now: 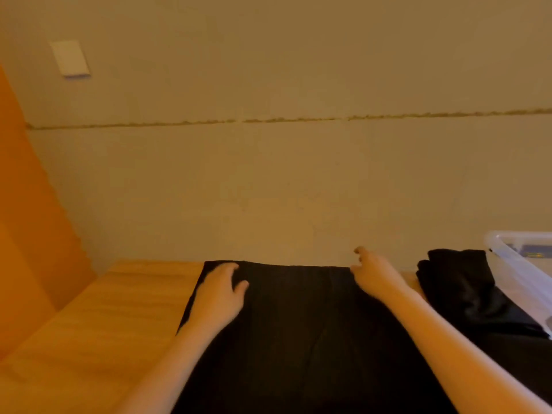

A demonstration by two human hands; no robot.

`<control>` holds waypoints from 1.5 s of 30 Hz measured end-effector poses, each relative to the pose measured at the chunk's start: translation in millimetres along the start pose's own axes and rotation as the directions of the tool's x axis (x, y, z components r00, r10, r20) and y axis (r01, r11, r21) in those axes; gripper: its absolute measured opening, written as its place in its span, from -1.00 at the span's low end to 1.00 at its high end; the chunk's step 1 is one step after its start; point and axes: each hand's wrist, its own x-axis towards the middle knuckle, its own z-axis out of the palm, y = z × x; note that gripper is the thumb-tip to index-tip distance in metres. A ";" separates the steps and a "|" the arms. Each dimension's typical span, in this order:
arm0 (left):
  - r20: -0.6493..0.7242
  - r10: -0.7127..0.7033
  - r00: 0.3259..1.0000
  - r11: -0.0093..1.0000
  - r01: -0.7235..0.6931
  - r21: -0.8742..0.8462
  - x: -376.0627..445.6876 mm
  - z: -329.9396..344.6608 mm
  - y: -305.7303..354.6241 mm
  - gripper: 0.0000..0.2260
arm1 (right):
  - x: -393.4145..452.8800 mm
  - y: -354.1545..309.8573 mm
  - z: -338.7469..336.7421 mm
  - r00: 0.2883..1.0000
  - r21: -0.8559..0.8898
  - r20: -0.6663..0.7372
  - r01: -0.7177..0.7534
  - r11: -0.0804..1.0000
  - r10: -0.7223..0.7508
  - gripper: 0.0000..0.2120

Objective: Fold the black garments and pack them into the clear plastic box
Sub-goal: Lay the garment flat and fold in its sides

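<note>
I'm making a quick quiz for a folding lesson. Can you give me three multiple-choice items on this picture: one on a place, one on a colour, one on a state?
1. Where is the clear plastic box?
A. far right
B. far left
C. on the wall

2. What colour is the spread garment?
A. white
B. black
C. red

3. How does the left hand lie?
A. flat on the garment
B. raised in the air
C. inside the box

Answers: 1 A, it shows at the right edge; 2 B, the cloth is black; 3 A, its fingers rest on the cloth.

Black garment, orange-tan wooden table
</note>
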 end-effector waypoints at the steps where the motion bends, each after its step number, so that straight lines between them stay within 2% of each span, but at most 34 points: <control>1: 0.046 0.043 0.998 0.997 -0.046 0.059 -16.0 3.9 1.0 -0.53 | -15.0 -3.6 6.5 0.999 -0.035 0.046 0.027 0.999 -0.025 -0.52; 4: 0.160 0.040 0.986 0.975 -0.074 0.211 -54.2 6.7 -3.7 -0.49 | -64.3 -8.5 25.0 0.985 0.029 0.129 0.108 0.994 -0.110 -0.48; 6: 0.207 -0.031 0.978 0.959 -0.029 0.281 -72.9 4.6 -11.7 -0.48 | -94.8 -6.9 36.4 0.967 -0.026 0.171 0.196 0.980 -0.189 -0.46; 9: 0.249 -0.122 0.961 0.921 0.016 0.388 -97.6 -1.6 -25.1 -0.46 | -126.2 4.9 48.2 0.950 -0.151 0.234 0.245 0.958 -0.206 -0.42; 10: 0.252 -0.130 0.959 0.913 0.017 0.408 -103.8 -3.4 -29.6 -0.46 | -133.9 8.6 49.0 0.948 -0.187 0.248 0.248 0.951 -0.198 -0.38; 13: 0.262 -0.138 0.955 0.904 0.013 0.427 -117.4 -11.4 -39.8 -0.46 | -150.4 21.6 44.2 0.952 -0.237 0.249 0.239 0.942 -0.179 -0.06; 16: 0.258 -0.137 0.956 0.900 0.011 0.436 -131.1 -18.6 -42.5 -0.46 | -163.3 35.3 37.0 0.967 -0.276 0.212 0.199 0.940 -0.142 -0.35; 17: 0.252 -0.135 0.958 0.899 0.012 0.438 -136.4 -20.2 -42.8 -0.46 | -169.6 39.4 33.6 0.969 -0.275 0.215 0.183 0.944 -0.126 -0.34; 20: 0.251 -0.134 0.959 0.901 0.012 0.434 -153.3 -24.6 -45.4 -0.46 | -189.2 52.8 25.2 0.966 -0.267 0.244 0.149 0.952 -0.083 0.03; 21: 0.254 -0.134 0.958 0.902 0.012 0.432 -159.1 -26.2 -46.9 -0.46 | -196.7 56.4 23.8 0.967 -0.264 0.244 0.143 0.954 -0.077 0.05; 24: 0.260 -0.131 0.957 0.904 0.007 0.428 -177.7 -31.4 -49.7 -0.46 | -224.0 61.3 25.0 0.969 -0.301 0.234 0.149 0.942 -0.078 -0.27; 26: 0.264 -0.135 0.955 0.904 0.010 0.426 -190.3 -34.5 -50.7 -0.46 | -242.7 58.2 25.6 0.963 -0.327 0.266 0.140 0.935 -0.051 -0.37; 28: 0.258 -0.140 0.956 0.906 0.019 0.423 -199.3 -37.3 -50.5 -0.46 | -253.0 53.2 23.9 0.953 -0.348 0.302 0.105 0.932 0.006 -0.37; 30: 0.239 -0.142 0.960 0.915 0.035 0.403 -200.6 -40.9 -44.7 -0.45 | -249.8 41.9 18.7 0.961 -0.337 0.275 0.074 0.938 0.023 -0.35; 33: 0.200 -0.054 0.978 0.931 -0.023 0.364 -185.6 -43.3 -22.1 -0.46 | -224.0 8.6 14.1 0.974 -0.247 0.182 0.177 0.953 -0.134 -0.36; 36: 0.250 0.067 0.966 0.939 -0.146 0.312 -155.7 -34.9 5.3 -0.48 | -183.1 -32.0 22.5 0.939 -0.165 0.206 0.312 0.936 -0.276 -0.41; 39: 0.331 0.102 0.938 0.928 -0.209 0.307 -119.4 -15.5 19.1 -0.49 | -141.8 -56.7 44.1 0.905 -0.201 0.253 0.395 0.896 -0.342 -0.42; 42: 0.396 0.068 0.916 0.927 -0.205 0.315 -82.3 5.5 15.2 -0.50 | -103.5 -56.2 66.3 0.896 -0.241 0.327 0.387 0.890 -0.301 -0.42; 45: 0.402 0.023 0.915 0.923 -0.174 0.344 -48.2 16.1 -5.7 -0.50 | -72.8 -39.2 74.8 0.913 -0.266 0.323 0.341 0.902 -0.250 -0.42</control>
